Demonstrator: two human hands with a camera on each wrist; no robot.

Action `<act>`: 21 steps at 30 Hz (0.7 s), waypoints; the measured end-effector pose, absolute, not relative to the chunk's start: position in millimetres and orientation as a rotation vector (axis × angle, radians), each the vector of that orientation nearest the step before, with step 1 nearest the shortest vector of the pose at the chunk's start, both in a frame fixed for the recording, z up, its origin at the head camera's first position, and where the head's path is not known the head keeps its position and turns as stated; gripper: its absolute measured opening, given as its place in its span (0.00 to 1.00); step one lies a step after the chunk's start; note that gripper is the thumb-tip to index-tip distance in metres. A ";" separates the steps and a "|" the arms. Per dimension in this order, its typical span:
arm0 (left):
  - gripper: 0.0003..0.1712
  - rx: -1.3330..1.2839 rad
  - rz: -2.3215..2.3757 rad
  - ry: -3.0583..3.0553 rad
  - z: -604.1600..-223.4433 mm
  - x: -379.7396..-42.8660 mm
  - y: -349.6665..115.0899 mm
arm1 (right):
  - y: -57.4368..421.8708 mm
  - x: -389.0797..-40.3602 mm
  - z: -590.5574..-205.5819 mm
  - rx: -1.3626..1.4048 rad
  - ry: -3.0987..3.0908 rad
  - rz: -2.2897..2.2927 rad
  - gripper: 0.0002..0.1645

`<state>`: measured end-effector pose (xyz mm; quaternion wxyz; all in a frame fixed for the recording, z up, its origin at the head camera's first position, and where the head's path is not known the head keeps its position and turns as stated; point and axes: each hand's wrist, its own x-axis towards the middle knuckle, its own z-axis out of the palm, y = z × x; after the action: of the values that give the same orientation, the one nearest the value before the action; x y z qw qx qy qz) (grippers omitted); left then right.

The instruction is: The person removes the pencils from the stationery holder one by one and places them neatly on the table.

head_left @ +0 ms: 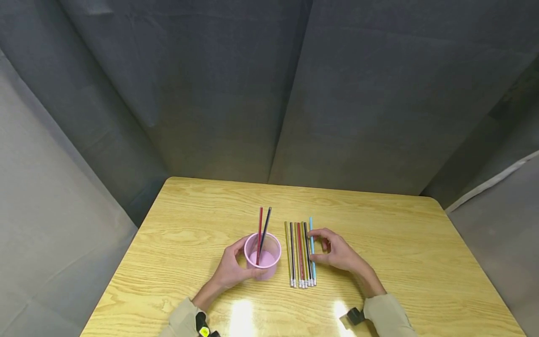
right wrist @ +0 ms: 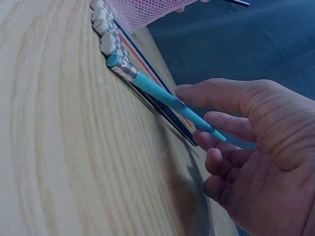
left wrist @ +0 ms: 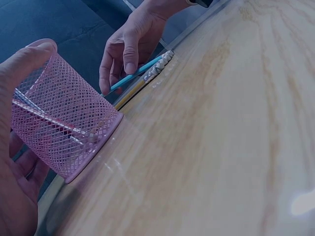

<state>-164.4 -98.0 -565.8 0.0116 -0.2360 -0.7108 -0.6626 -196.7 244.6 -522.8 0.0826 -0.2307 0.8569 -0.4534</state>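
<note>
- Left hand [head_left: 230,271] wraps its fingers round the pink mesh cup [head_left: 263,256], thumb on the near wall; the cup stands on the table [head_left: 400,234], left of centre
- Two pencils [head_left: 263,235], one red and one dark, lean in the cup with their tips pointing up and away
- Just right of the cup lies a row of pencils [head_left: 300,255], side by side and touching, erasers toward the person
- The blue pencil [head_left: 312,250] is the rightmost of the row; the wrist views show its far end lifted off the wood while the eraser end rests by the others
- Right hand [head_left: 338,255] pinches the blue pencil between thumb and curled fingers, about midway along
- By my judgement the pencil is light, stiff and smooth, so it could roll or slip; a pinch near the middle should keep it level
- The cup looks light and could tip, which a steadying hand would prevent
</note>
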 end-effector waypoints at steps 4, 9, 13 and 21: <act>0.49 -0.730 -2.081 -2.218 -565.4 -164.1 -98.4 | 240.3 -189.8 -505.0 -0.736 2.534 -1.367 0.33; 0.50 -0.725 -2.090 -2.228 -564.2 -164.0 -98.9 | 241.7 -192.1 -509.9 -0.729 2.535 -1.344 0.33; 0.50 -0.733 -2.086 -2.226 -565.0 -164.5 -99.1 | 248.5 -200.1 -530.9 -0.720 2.560 -1.331 0.33; 0.49 -0.747 -2.071 -2.215 -567.8 -165.2 -99.0 | 255.6 -205.9 -546.6 -0.737 2.560 -1.340 0.33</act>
<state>-165.2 -99.0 -567.8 0.0093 -0.2391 -0.7094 -0.6630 -205.9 255.6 -546.6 0.0800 -0.2464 0.8557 -0.4479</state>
